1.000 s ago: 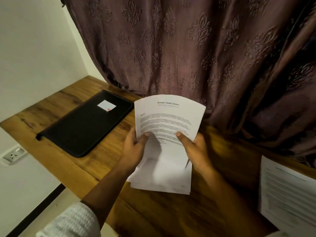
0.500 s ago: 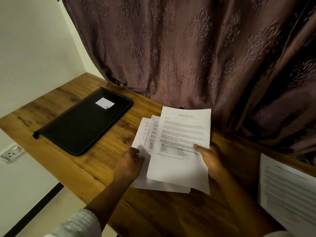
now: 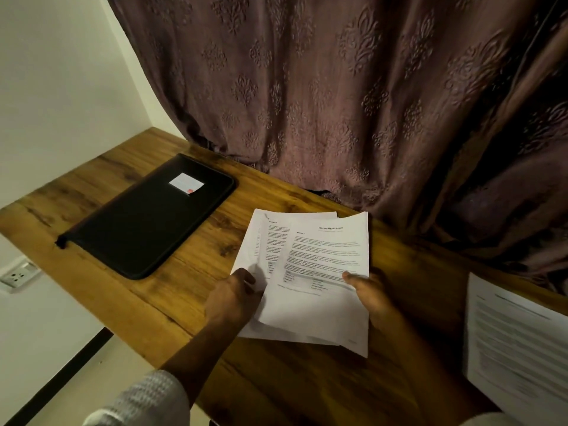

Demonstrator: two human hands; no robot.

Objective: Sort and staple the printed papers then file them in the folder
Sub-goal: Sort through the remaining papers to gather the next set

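A fanned bunch of printed white papers (image 3: 319, 259) lies low over the wooden desk (image 3: 190, 259) in front of me. My left hand (image 3: 233, 296) grips the lower sheets at their left edge. My right hand (image 3: 368, 295) holds the top sheet, headed as a report, with the thumb on its right side. A closed black zip folder (image 3: 147, 219) with a small white label lies flat on the desk to the left, apart from the papers. No stapler is in view.
Another stack of printed sheets (image 3: 516, 342) lies at the desk's right end. A patterned purple curtain (image 3: 338, 103) hangs along the back edge. A wall socket (image 3: 17, 275) sits below the desk's left end.
The papers came down from upright to nearly flat over the desk. The top sheet has slid right off the sheets in my left hand, fanning the bunch.
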